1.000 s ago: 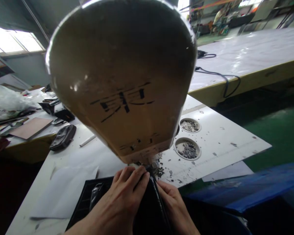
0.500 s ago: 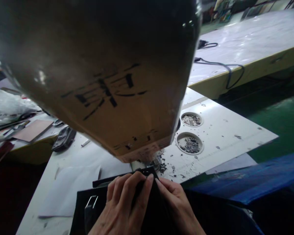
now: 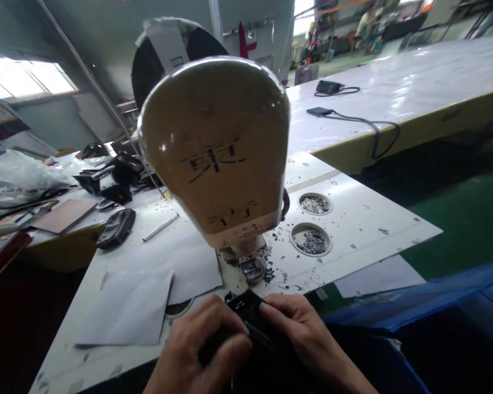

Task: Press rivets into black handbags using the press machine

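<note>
Low in the picture I hold a black leather-like piece [image 3: 246,301] whose narrow end points toward the machine. My left hand [image 3: 207,347] is closed at its left side, fingers curled and thumb tip against the black material; it is slightly blurred. My right hand [image 3: 298,328] pinches the same piece from the right, thumb on top. The lower part of the piece is dark and hard to make out. Just beyond its tip stands the working end [image 3: 252,268] of a tan machine head [image 3: 217,158] with dark written characters, apart from the piece.
Dark scraps lie around the machine's foot and in two round wells [image 3: 311,239] of the white worktable [image 3: 361,219]. White paper sheets [image 3: 125,309], a pen [image 3: 161,227] and a black pouch [image 3: 115,228] are to the left. A blue bin-like shape [image 3: 427,295] borders the right.
My view has tilted up and back, so the machine head looks smaller. The black piece has come away from the machine's foot toward me, and its metal buckle no longer shows.
</note>
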The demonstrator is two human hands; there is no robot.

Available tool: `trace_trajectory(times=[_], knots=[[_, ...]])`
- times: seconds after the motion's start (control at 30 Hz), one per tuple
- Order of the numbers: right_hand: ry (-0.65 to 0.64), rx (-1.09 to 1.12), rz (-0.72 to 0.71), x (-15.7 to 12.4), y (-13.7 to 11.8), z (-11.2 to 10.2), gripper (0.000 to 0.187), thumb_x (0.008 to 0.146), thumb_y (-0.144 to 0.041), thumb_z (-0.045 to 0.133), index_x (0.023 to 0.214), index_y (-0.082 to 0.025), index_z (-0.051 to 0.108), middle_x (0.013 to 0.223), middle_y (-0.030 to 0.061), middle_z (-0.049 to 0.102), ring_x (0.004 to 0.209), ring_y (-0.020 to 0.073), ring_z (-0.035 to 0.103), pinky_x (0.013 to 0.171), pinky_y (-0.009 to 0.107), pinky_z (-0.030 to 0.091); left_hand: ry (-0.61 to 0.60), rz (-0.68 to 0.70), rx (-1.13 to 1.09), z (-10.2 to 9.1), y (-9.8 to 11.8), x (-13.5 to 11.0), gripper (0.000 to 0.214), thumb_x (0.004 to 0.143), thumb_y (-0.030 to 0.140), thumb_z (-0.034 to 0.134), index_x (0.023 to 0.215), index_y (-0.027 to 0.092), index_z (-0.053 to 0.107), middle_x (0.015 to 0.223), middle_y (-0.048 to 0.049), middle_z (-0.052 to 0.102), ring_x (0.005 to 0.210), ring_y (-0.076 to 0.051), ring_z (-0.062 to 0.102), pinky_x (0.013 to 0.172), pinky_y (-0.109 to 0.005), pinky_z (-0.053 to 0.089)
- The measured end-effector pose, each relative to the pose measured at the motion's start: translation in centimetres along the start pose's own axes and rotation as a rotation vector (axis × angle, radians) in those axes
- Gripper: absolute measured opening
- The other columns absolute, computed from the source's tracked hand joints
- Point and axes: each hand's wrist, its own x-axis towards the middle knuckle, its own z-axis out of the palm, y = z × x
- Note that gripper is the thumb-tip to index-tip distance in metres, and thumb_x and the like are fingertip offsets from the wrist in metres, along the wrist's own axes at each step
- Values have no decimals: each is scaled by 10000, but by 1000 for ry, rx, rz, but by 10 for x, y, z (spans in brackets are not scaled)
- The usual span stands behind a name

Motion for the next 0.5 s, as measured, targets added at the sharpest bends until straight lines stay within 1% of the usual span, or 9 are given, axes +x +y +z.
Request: trace_trajectory(times=[0.03,0.07,0.1,0.13,0.17,0.23,0.3,0.37,0.5], knots=[[-15,-38,2,-1,-4,-1,485,947,-598,644,780,-146,690,690,-3,489,640,131,376,575,279,283,16,-75,-34,-6,-2,7,407,991,579,541,816,226,643,803,-19,666,760,-186,651,713,-299,555],[-30,-67,11,-2,-7,-2,479,950,-596,640,803,-144,705,698,0,501,645,134,387,580,280,290,39,-141,-51,-11,-6,14,371,978,553,576,830,222,652,827,-18,686,799,-193,662,748,-308,555],[-45,-90,22,-3,-11,-3,473,953,-591,638,826,-143,717,709,3,514,652,136,400,584,280,297,44,-194,-65,-15,-10,20,317,940,538,643,915,223,678,920,-26,720,889,-212,679,809,-327,561],[-56,-107,31,-3,-13,-4,471,954,-588,638,834,-140,722,711,4,520,652,136,405,582,280,295,2,-222,-84,-18,-15,25,340,888,530,715,1046,230,693,1050,-38,738,999,-236,683,884,-351,559],[-62,-115,39,-2,-14,-6,471,952,-586,642,833,-137,722,708,5,523,650,135,406,578,279,289,-80,-228,-112,-19,-19,29,432,854,525,755,1173,242,686,1166,-45,734,1090,-253,673,948,-372,547],[-57,-98,49,1,-15,-8,471,946,-584,655,814,-135,706,696,2,520,636,127,393,571,277,273,-285,-212,-184,-18,-26,35,475,887,540,717,1273,266,680,1238,-34,731,1140,-258,671,998,-381,526],[-53,-44,62,4,-13,-11,473,931,-587,678,787,-137,679,680,-3,512,618,116,374,567,272,262,-393,-191,-237,-14,-29,38,416,971,573,584,1211,263,723,1150,-15,758,1066,-246,691,966,-363,527],[-49,17,79,7,-10,-14,483,906,-600,711,777,-137,665,673,-5,515,608,109,371,564,263,260,-381,-207,-251,-8,-31,41,476,998,623,496,1134,241,745,1054,-10,762,978,-236,687,892,-336,530],[-26,116,116,13,-2,-16,533,846,-652,761,789,-127,686,669,-3,524,587,96,375,531,238,240,-382,-276,-183,-1,-38,53,604,949,744,480,956,194,729,823,0,684,760,-185,594,673,-270,445]])
